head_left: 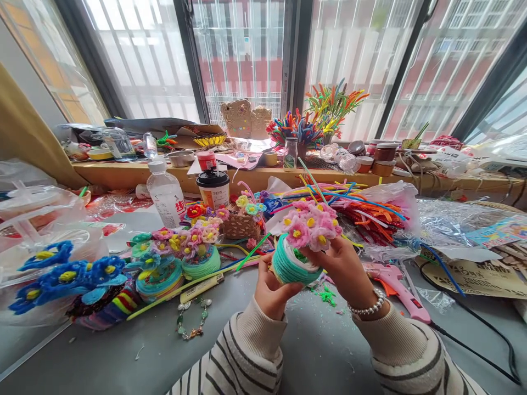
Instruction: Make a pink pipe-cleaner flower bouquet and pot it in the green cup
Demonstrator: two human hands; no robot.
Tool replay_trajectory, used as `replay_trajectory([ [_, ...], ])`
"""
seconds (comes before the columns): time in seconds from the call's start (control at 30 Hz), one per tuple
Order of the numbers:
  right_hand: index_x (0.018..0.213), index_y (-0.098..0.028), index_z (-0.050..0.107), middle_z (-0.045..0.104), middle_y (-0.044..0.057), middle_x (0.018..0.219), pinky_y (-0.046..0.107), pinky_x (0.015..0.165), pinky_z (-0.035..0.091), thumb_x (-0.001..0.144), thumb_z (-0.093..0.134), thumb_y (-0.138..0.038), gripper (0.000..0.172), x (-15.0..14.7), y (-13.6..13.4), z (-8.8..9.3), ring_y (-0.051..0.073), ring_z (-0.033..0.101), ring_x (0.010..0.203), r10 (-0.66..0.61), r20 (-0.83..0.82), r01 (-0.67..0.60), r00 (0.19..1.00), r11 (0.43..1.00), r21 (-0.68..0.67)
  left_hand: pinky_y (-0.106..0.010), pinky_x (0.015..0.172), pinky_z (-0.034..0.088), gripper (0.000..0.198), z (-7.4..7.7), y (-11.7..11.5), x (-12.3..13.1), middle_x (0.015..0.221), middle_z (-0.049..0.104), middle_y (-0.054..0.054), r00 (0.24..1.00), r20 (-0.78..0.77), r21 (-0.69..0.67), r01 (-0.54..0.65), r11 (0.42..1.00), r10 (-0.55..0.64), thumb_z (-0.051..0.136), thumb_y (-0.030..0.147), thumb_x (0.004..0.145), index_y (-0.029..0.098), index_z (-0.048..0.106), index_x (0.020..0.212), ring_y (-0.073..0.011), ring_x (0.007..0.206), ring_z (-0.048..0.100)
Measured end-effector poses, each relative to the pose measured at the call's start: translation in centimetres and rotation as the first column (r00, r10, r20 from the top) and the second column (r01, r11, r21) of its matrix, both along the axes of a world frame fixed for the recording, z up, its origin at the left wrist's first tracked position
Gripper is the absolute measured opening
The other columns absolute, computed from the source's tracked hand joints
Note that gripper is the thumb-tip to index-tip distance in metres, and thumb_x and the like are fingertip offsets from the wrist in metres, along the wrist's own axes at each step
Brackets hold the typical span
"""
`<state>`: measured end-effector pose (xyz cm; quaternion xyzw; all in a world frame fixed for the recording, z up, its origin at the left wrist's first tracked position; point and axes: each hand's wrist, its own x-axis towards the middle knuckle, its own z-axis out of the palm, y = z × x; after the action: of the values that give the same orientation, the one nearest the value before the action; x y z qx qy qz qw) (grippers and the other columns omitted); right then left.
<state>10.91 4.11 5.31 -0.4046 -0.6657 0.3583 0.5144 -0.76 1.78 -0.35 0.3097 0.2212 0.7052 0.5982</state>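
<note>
A small pot [294, 270] wrapped in teal and white yarn is held tilted above the grey table. My left hand [272, 288] is closed round its lower left side, thumb along the front. Pink pipe-cleaner flowers [309, 224] with yellow centres stand in a bunch over the pot's mouth. My right hand [343, 264], with a pearl bracelet on the wrist, is closed beneath the bunch at the pot's rim. Its fingertips are partly hidden by the petals. Green bits [328, 296] lie on the table just behind the hands.
To the left stand finished flower pots [201, 263] and blue flowers [68, 277]. A beaded bracelet [192, 318] lies in front of them. On the right are a pink glue gun [401, 291] with its black cord and a bundle of pipe cleaners [379, 216]. A water bottle [164, 192] and a lidded cup [213, 189] stand behind.
</note>
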Motion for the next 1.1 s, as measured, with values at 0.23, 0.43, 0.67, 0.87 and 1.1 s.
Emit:
replay_trajectory([
  [0.23,0.107,-0.018,0.053,0.062,0.006,0.095,0.036,0.078,0.041,0.063,0.062,-0.034,0.048,-0.1,0.0,-0.2,0.024,0.055,0.09,0.036,-0.031,-0.038,0.999,0.997,-0.071,-0.032,0.072,0.041,0.058,-0.2,-0.1,-0.2,0.079,0.059,0.002,1.0,-0.021,0.002,0.02,1.0,-0.02,0.076,0.021,0.036,0.022,0.043,0.083,-0.0149,0.073,0.056],
  [0.43,0.101,-0.018,0.055,0.06,0.005,0.102,0.035,0.081,0.04,0.061,0.064,-0.028,0.042,0.0,0.0,-0.2,0.023,0.053,0.095,0.092,-0.061,-0.095,0.994,0.994,-0.054,-0.028,0.071,0.042,0.055,0.0,-0.3,-0.5,0.079,0.059,0.004,0.998,-0.024,-0.019,0.057,0.998,-0.058,0.075,0.021,0.038,0.024,0.044,0.083,-0.0118,0.072,0.055],
  [0.67,0.1,-0.02,0.055,0.056,0.004,0.109,0.035,0.083,0.04,0.062,0.063,-0.028,0.039,-0.1,-0.3,-0.1,0.023,0.051,0.098,0.128,-0.103,-0.139,0.986,0.984,-0.112,-0.031,0.072,0.043,0.056,-0.1,-0.3,-0.5,0.077,0.059,0.003,0.999,-0.01,-0.017,0.045,0.999,-0.045,0.076,0.023,0.037,0.024,0.045,0.084,-0.0129,0.07,0.056],
  [0.87,0.101,-0.02,0.054,0.058,0.005,0.105,0.037,0.085,0.037,0.062,0.064,-0.027,0.041,-0.3,-0.1,-0.1,0.024,0.05,0.1,0.12,-0.13,-0.133,0.984,0.986,-0.103,-0.036,0.073,0.044,0.056,-0.1,-0.2,-0.5,0.078,0.06,0.001,1.0,0.0,-0.044,0.026,0.999,-0.026,0.076,0.021,0.036,0.023,0.047,0.084,-0.0155,0.07,0.058],
  [1.1,0.093,-0.021,0.058,0.061,0.003,0.098,0.034,0.082,0.04,0.058,0.066,-0.025,0.036,0.3,-0.3,1.9,0.022,0.052,0.096,0.243,-0.321,-0.315,0.915,0.928,-0.197,-0.034,0.068,0.045,0.049,1.3,-1.1,-0.8,0.093,0.06,-0.005,0.944,0.095,-0.148,0.327,0.933,-0.316,0.072,0.035,0.048,0.023,0.052,0.091,-0.0228,0.082,0.058],
])
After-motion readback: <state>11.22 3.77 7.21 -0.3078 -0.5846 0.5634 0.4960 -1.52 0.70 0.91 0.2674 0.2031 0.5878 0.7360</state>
